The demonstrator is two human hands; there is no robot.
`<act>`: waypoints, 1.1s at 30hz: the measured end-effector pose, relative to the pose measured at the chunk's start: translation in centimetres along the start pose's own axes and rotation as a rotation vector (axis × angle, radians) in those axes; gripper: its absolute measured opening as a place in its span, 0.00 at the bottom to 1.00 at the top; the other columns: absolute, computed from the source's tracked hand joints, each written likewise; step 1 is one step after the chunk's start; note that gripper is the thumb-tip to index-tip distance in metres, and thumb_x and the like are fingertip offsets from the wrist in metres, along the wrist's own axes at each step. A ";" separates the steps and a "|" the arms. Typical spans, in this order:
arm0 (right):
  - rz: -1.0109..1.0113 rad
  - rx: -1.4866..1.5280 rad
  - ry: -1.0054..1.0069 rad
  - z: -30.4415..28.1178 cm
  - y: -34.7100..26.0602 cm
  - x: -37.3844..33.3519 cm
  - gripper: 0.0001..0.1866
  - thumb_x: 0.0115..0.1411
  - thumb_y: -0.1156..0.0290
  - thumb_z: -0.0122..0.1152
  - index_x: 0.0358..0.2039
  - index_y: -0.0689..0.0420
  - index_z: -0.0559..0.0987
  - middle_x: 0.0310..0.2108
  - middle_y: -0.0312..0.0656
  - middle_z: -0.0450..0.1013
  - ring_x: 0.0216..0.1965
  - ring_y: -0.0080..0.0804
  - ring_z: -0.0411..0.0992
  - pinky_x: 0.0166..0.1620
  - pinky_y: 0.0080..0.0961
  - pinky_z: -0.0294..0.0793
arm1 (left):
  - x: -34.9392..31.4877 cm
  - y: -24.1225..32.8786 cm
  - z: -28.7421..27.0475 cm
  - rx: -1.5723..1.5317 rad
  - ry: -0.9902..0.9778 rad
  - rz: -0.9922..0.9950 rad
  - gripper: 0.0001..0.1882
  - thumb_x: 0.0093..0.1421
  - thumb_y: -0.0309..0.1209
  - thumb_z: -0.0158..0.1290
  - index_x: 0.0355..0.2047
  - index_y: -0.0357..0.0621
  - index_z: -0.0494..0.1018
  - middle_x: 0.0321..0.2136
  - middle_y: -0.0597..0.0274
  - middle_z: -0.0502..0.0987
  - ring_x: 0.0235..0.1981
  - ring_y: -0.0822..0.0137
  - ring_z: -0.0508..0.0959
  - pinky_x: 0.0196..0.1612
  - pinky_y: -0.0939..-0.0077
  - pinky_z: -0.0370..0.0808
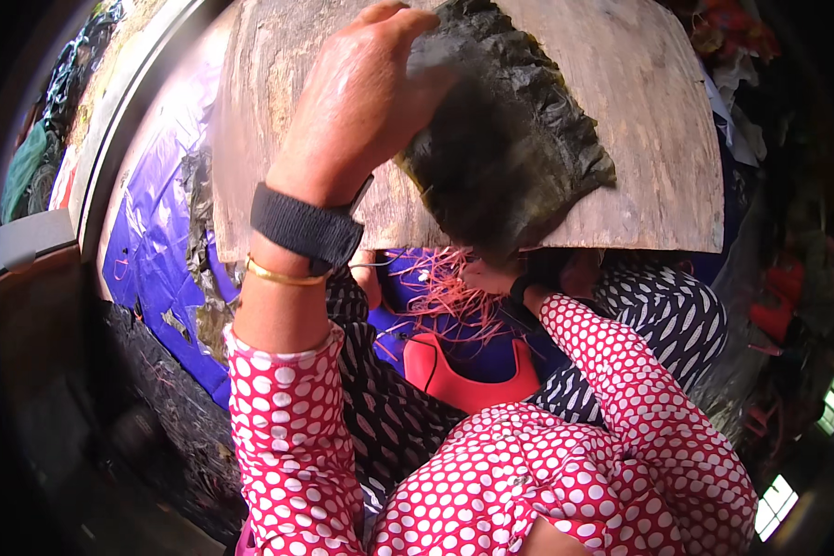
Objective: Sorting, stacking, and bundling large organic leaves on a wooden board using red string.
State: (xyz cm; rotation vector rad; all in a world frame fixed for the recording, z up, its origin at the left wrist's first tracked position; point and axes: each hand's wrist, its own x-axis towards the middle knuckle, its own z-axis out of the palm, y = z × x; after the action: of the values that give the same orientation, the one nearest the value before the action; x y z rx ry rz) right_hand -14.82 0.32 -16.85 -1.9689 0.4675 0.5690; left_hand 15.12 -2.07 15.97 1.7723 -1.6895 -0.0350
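Left hand (361, 102), upper centre: fingers pressed together on dark wet seaweed sheet (514, 139) | sheet lies flat on weathered wooden board (649, 111), frame top | right hand under board, fingers hidden, cannot tell

daylight bright ctr | dark vignette edges | fisheye bend | motion blur mid

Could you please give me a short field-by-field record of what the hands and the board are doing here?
left hand: raised over the wooden board, fingertips on the dark green sheet
right hand: mostly hidden under the board's front edge
sheet: flat on the board, lower part overhanging the edge
wrist: black strap, gold bangle
below: pink strands, red tub, blue plastic sheeting
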 end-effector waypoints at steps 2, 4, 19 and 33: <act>-0.096 0.136 0.071 -0.4 0.8 -1.0 0.11 0.56 0.66 0.49 0.23 0.56 0.74 0.25 0.48 0.70 0.31 0.40 0.72 0.35 0.38 0.69 | 0.8 0.9 0.3 -0.068 0.003 -0.033 0.19 0.51 0.31 0.60 0.43 0.39 0.75 0.43 0.48 0.76 0.45 0.48 0.77 0.48 0.65 0.72; -0.012 -0.059 0.223 0.1 5.4 -2.3 0.15 0.58 0.60 0.49 0.28 0.59 0.76 0.35 0.53 0.74 0.36 0.52 0.73 0.39 0.43 0.71 | 0.9 1.9 2.8 -0.144 0.099 -0.011 0.20 0.50 0.27 0.60 0.44 0.39 0.73 0.45 0.45 0.74 0.46 0.47 0.75 0.49 0.64 0.72; -0.202 -0.011 0.181 4.2 6.0 -0.5 0.13 0.54 0.62 0.56 0.31 0.59 0.79 0.29 0.49 0.75 0.32 0.43 0.73 0.39 0.36 0.71 | 0.6 2.9 1.2 -0.051 0.059 -0.126 0.18 0.50 0.24 0.60 0.42 0.36 0.74 0.45 0.44 0.75 0.46 0.48 0.76 0.49 0.66 0.73; -0.116 0.330 -0.165 -19.5 -21.7 -16.0 0.07 0.55 0.71 0.62 0.31 0.61 0.78 0.25 0.36 0.74 0.25 0.22 0.71 0.31 0.24 0.71 | -3.9 8.4 -0.3 -0.723 -0.350 -0.233 0.09 0.60 0.27 0.55 0.39 0.36 0.77 0.23 0.67 0.77 0.22 0.79 0.73 0.24 0.81 0.71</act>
State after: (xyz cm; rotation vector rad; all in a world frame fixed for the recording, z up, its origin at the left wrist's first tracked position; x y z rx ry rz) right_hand -12.25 -6.48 15.59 -1.6094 0.3192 0.5384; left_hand 7.28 2.17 18.60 1.4271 -1.4145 -0.9803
